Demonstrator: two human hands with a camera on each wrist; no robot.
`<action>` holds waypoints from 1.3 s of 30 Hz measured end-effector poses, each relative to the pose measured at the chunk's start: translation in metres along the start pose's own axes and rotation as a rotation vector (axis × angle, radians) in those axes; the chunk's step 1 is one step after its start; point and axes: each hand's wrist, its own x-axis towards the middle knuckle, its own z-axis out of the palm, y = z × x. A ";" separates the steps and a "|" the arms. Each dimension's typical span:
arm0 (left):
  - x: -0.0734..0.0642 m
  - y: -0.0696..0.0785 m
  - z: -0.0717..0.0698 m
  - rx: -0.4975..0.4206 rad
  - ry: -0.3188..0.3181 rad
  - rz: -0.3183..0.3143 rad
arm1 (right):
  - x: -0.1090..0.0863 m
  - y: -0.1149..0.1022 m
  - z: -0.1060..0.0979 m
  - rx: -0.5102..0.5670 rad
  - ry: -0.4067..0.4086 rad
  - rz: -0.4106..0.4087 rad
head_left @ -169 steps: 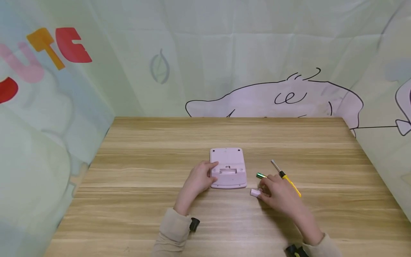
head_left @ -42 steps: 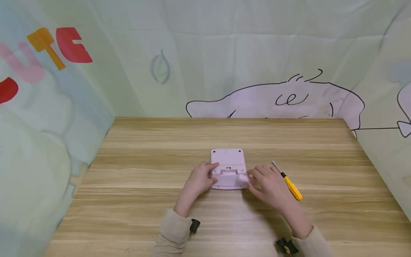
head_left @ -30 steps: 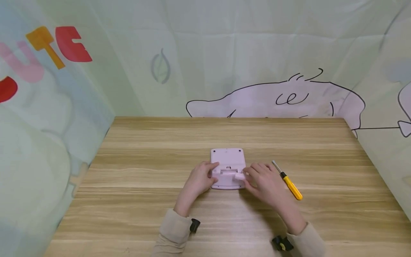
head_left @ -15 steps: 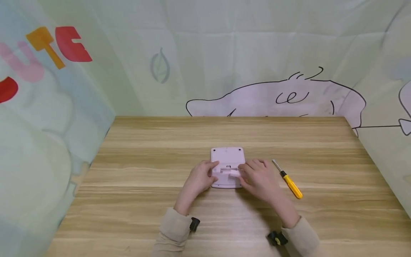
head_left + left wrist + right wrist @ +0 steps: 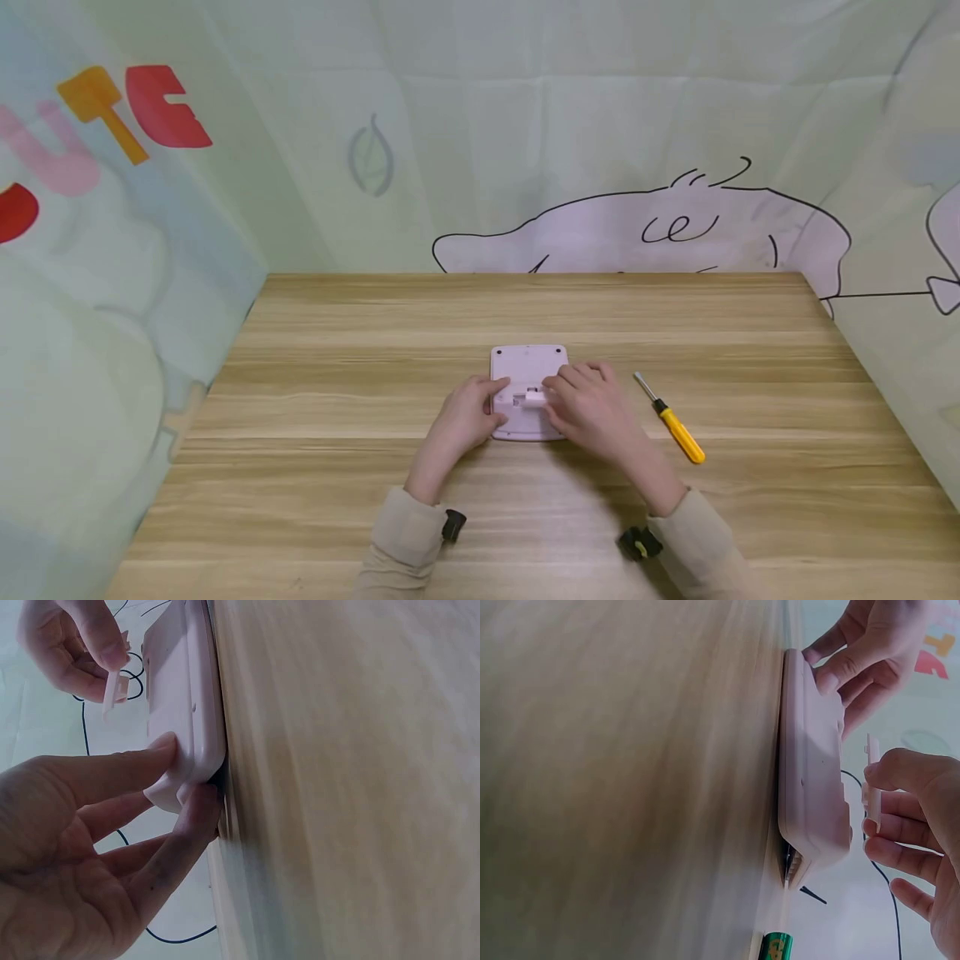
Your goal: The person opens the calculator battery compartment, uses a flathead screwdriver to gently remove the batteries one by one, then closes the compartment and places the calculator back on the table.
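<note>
A pink device shaped like a desk calculator [image 5: 525,364] lies back side up, its battery slot [image 5: 517,402] partly visible. My left hand [image 5: 462,414] grips its left edge, thumb on the back and fingers at the side and underneath. Between the thumb and fingers of my right hand [image 5: 592,410] is a small pink battery cover [image 5: 534,400], pinched over the slot. Both wrist views show the cover [image 5: 873,780] raised off the back of the device. At the bottom of the right wrist view is a green battery [image 5: 777,946]; the right hand hides it in the head view.
On the wooden table [image 5: 360,350], a yellow-handled screwdriver [image 5: 678,431] lies right of my right hand. A printed curtain [image 5: 480,125] hangs behind the table's back edge.
My right hand has carried the battery cover left from beside the device, across its right edge, to above the slot. The left hand keeps its hold; the screwdriver stays put.
</note>
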 end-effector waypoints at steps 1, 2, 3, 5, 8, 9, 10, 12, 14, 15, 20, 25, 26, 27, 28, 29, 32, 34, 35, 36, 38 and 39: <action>0.000 0.000 0.000 0.002 0.000 0.001 | 0.001 0.000 0.001 -0.001 0.005 -0.004; 0.000 0.000 0.000 0.000 -0.001 0.000 | 0.001 0.000 0.002 0.001 0.008 -0.008; 0.000 0.000 0.000 0.003 0.000 0.002 | 0.002 0.000 0.002 0.000 0.011 -0.011; 0.001 0.000 0.000 0.007 -0.001 0.002 | 0.003 -0.001 0.004 -0.001 0.012 -0.015; 0.001 0.000 0.000 0.009 -0.004 0.001 | 0.004 -0.001 0.005 -0.003 0.000 -0.013; 0.001 0.000 0.000 0.008 -0.004 -0.002 | 0.004 -0.001 0.005 -0.003 -0.006 -0.011; 0.001 0.000 0.000 0.007 -0.006 -0.005 | 0.004 -0.002 0.005 -0.002 -0.010 -0.010; 0.001 0.000 0.000 0.009 -0.003 -0.002 | 0.005 -0.002 0.006 0.001 -0.022 -0.006; 0.001 0.000 0.000 0.006 -0.003 -0.005 | 0.005 -0.002 0.006 -0.002 -0.029 -0.004; 0.000 0.000 0.000 0.005 -0.002 -0.005 | 0.006 -0.003 0.006 -0.002 -0.029 -0.005; 0.000 0.000 0.000 0.003 -0.004 -0.008 | 0.008 -0.004 0.008 -0.015 -0.011 -0.022; 0.001 0.000 0.000 0.003 -0.005 -0.010 | 0.009 -0.004 0.010 -0.024 -0.022 -0.021; 0.001 0.000 0.000 0.002 -0.004 -0.010 | 0.009 -0.005 0.010 -0.024 -0.024 -0.020; 0.000 0.000 0.000 0.001 -0.004 -0.010 | 0.009 -0.005 0.011 -0.023 -0.026 -0.020; 0.000 0.000 0.000 0.005 -0.002 -0.006 | 0.010 -0.005 0.011 -0.023 -0.027 -0.020; 0.000 0.000 0.000 0.003 -0.001 -0.005 | 0.010 -0.005 0.011 -0.022 -0.027 -0.021; 0.001 -0.001 0.000 0.001 0.002 -0.001 | 0.011 -0.006 0.012 -0.022 -0.025 -0.023; 0.001 -0.001 0.000 0.005 0.003 0.005 | 0.011 -0.006 0.012 -0.025 -0.024 -0.023; 0.001 -0.001 0.000 0.000 0.002 0.002 | 0.011 -0.006 0.012 -0.026 -0.022 -0.024; 0.001 -0.001 0.000 0.001 0.001 0.002 | 0.011 -0.006 0.012 -0.027 -0.019 -0.026; 0.001 -0.001 0.000 0.005 0.000 0.003 | 0.012 -0.006 0.012 -0.027 -0.011 -0.029; 0.001 -0.001 0.000 0.007 0.000 0.003 | 0.012 -0.006 0.012 -0.027 -0.005 -0.030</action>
